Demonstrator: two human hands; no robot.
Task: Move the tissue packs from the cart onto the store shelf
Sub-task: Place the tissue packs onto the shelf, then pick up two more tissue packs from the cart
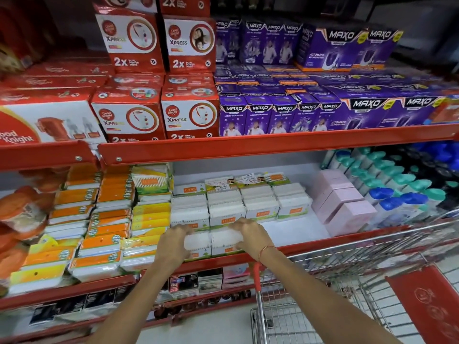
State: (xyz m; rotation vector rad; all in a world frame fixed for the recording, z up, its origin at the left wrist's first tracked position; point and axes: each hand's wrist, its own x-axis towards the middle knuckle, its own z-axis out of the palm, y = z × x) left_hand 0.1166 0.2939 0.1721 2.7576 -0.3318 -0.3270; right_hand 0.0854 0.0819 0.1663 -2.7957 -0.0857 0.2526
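We are holding two white tissue packs (211, 240) side by side at the front edge of the store shelf (310, 245), squeezing them between both hands. Our left hand (173, 240) is pressing its fingers (182, 229) against the left end, and our right hand (249, 234) is curling its fingers (237, 223) over the right end. The cart (347, 269) is standing just right

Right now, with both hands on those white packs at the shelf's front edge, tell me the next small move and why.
Probably slide the two white packs straight back until they meet the white rows behind. Left hand and right hand hold them side by side at the red shelf lip, and they appear lined up with those rows.
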